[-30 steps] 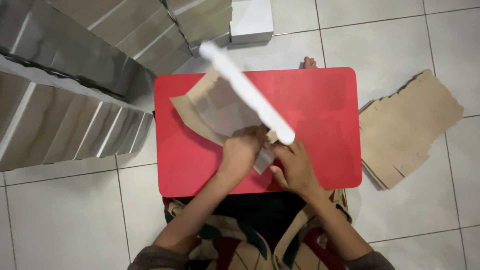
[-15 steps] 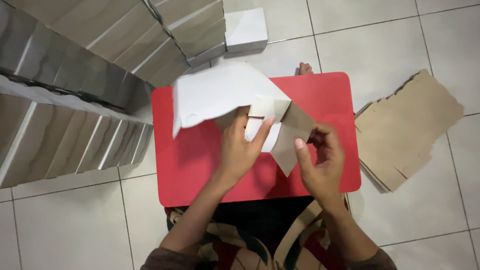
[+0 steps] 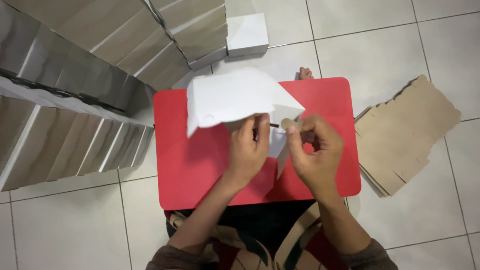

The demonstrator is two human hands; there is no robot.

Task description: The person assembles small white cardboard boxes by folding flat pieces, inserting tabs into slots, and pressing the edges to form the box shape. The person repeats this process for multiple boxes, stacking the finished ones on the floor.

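White card, thin and flat, is what both hands are working on: a half-folded white cardboard box blank held up over the red plastic tray table in the middle of the frame. The left hand is closed on its lower edge, with the fingers curled over the card. The right hand pinches a small brown flap of the same piece between thumb and fingers.

It looks very light and a bit bendy, stiff only along the folds. It would crease or tear if it were squeezed hard, so the edges and the fold lines seem the best places to hold.

At the right of the frame a stack of flat brown cardboard blanks lies on the pale tiled floor. Rows of folded boxes fill the upper left, and one closed white box sits near the top middle.
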